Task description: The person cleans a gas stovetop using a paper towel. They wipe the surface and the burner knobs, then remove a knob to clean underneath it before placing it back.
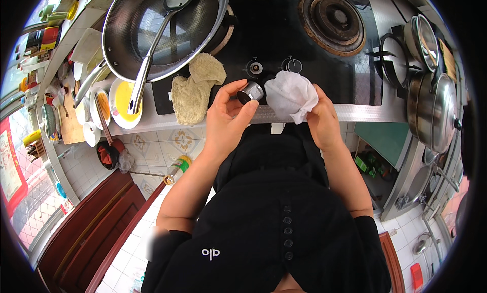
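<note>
Between the thumb and fingers of my left hand point(228, 118) is a silver stove knob point(251, 93), tilted so that its dark hollow side shows. My right hand point(325, 121) grips a crumpled white wipe point(291, 93), held just right of the knob. Both hands are over the front edge of a black glass gas cooktop point(266, 30). Behind them, the left control shaft point(255, 67) stands bare, while the right control knob point(294, 66) is in place. A folded beige cloth point(194, 91) lies left of my left hand.
A wok point(133, 34) with a metal spatula point(152, 53) covers the left burner. The right burner point(336, 19) is uncovered. Leftward stand a bowl of yellow liquid point(123, 102) and chopsticks point(103, 118) across another bowl. A lidded steel pot point(437, 110) stands at right.
</note>
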Demonstrator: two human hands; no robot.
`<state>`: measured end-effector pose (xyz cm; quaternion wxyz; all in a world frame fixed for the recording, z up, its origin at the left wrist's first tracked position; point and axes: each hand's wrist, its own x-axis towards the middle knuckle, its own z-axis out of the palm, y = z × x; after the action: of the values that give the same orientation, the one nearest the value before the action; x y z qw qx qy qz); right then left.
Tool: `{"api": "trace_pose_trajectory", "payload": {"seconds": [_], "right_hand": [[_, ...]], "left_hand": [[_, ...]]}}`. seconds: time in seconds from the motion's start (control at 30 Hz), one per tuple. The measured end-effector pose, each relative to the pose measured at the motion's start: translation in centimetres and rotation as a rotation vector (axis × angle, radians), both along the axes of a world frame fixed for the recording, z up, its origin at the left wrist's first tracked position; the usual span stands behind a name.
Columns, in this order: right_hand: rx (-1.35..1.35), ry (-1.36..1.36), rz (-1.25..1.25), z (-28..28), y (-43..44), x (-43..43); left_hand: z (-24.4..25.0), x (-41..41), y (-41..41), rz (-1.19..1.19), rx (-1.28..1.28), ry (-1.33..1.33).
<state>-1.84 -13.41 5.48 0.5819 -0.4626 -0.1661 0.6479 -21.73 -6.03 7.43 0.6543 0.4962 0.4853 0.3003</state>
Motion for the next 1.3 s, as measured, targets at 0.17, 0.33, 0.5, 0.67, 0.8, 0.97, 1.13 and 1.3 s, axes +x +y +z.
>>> {"api": "trace_pose_trajectory", "payload": {"seconds": [0.17, 0.33, 0.5, 0.67, 0.8, 0.97, 1.13, 1.3], "right_hand": [[0.284, -0.698, 0.023, 0.7, 0.1, -1.3], [0.53, -1.205, -0.003, 0.9, 1.4, -2.0], [0.541, -1.387, 0.053, 1.6, 1.8, -2.8], [0.582, -1.48, -0.007, 1.0, 1.8, -2.9], [0.537, -1.405, 0.034, 0.7, 1.4, -2.9], [-0.025, -0.442, 0.023, -1.2, -1.0, -2.5], [0.04, -0.333, 0.023, -0.7, -0.1, -1.6], [0.126, -0.56, 0.036, -0.3, 0.7, -1.4]], "left_hand": [[-0.1, -0.1, 0.0, -0.059, -0.009, 0.001], [0.7, 0.2, 0.0, -0.126, -0.079, 0.045], [0.4, 0.2, 0.1, -0.136, -0.047, 0.057], [0.3, 0.6, -0.2, -0.093, -0.052, 0.054], [0.1, 0.6, 0.0, -0.002, -0.102, -0.119], [1.0, 0.8, 1.1, -0.037, -0.104, -0.213], [1.6, 0.8, 1.1, 0.006, -0.465, -0.248], [0.4, 0.8, 1.0, 0.001, -0.601, -0.361]]}}
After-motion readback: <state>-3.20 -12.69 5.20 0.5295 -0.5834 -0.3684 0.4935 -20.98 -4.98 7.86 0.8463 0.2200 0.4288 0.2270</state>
